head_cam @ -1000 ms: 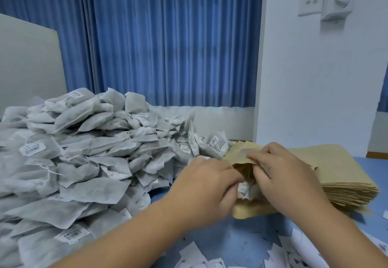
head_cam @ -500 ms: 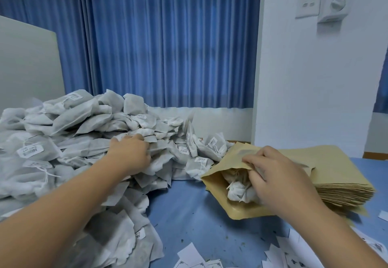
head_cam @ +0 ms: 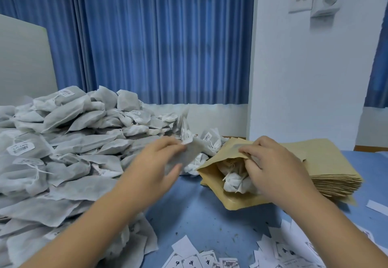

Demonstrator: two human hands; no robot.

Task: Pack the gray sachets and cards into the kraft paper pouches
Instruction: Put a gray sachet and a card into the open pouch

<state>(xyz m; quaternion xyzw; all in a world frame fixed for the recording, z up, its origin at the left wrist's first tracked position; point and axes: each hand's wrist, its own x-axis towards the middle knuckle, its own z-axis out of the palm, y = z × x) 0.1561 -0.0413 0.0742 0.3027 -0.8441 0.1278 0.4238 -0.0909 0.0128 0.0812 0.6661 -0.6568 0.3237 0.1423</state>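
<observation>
Sachets (head_cam: 73, 141) lie heaped on the left of the blue table (head_cam: 210, 215) in the head view. The left hand (head_cam: 159, 162) pinches one gray sachet (head_cam: 190, 154) between thumb and fingers, in the air between the heap and the open pouch (head_cam: 241, 202). The right hand (head_cam: 270, 167) grips the pouch's upper lip with curled fingers, holding the mouth wide; white bundles show inside. The pouch lies against a stack of flat pouches (head_cam: 331, 162). Cards (head_cam: 199, 259) lie scattered at the near edge. Filling looks to be the step in hand: next, the sachet must slide into the held-open mouth. Whether a card is inside, I cannot tell.
</observation>
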